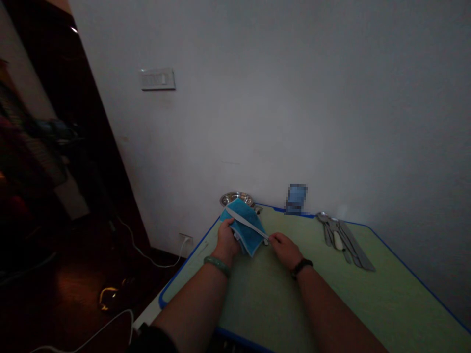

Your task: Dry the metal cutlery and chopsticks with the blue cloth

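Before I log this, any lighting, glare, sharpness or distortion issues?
Head view: dim throughout, the left side nearly black; glints on the bowl, a reddish glow on the floor; the object by the wall pixelated; knife legible but soft; seemingly wide-angle stretching towards the corners.

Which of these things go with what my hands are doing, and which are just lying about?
In hand:
- Blue cloth, in your left hand
- Knife, in your right hand

Lying about:
- Spread cutlery, though possibly related
- Metal dish
- White cable
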